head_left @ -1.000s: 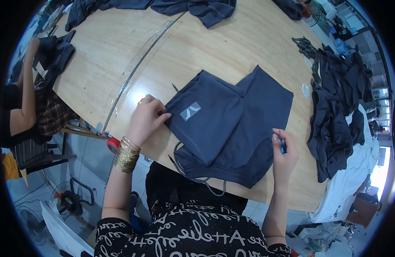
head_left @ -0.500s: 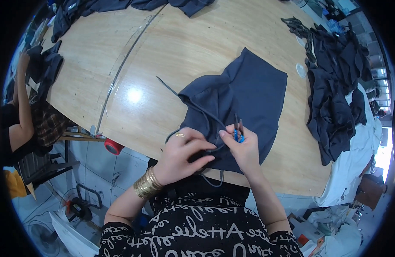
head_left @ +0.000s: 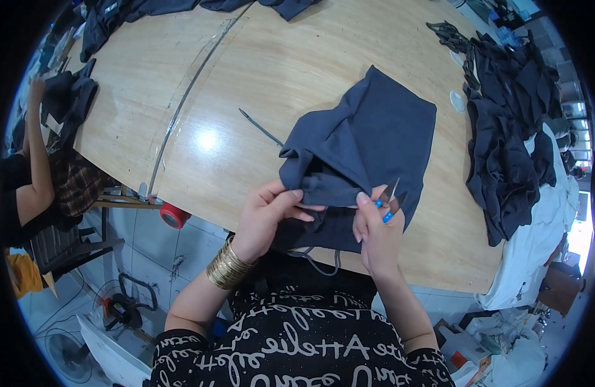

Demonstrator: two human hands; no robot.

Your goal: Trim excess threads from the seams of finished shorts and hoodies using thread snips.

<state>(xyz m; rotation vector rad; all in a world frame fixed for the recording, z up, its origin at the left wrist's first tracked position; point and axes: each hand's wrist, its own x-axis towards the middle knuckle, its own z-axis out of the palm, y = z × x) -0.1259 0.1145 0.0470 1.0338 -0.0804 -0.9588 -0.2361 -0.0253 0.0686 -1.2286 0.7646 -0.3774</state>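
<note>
A dark blue-grey drawstring garment point(head_left: 394, 122), which looks like shorts, lies partly folded at the table's near edge. Between finger and thumb, my left hand point(head_left: 272, 209) pinches the edge of its waistband. A short way to the right, my right hand point(head_left: 379, 229) grips the same band, so the strip between them is stretched flat. Small blue-handled thread snips point(head_left: 391, 205) are also tucked in the right hand, blades pointing up and away. One tipped end of the drawstring point(head_left: 260, 126) sticks out left onto the table; a loop of cord hangs over the near edge.
Dark garments point(head_left: 504, 135) are heaped along the table's right side, beside white cloth point(head_left: 533, 238). More dark clothing point(head_left: 142, 8) lies at the far edge. A taped seam point(head_left: 194, 90) crosses the tabletop. At the left, another person's arm point(head_left: 39, 148) is beside dark cloth.
My left hand has closed on the waistband, which now opens out between both hands. The cord that crossed the front has gone from view there. The snips have swung to the right.
</note>
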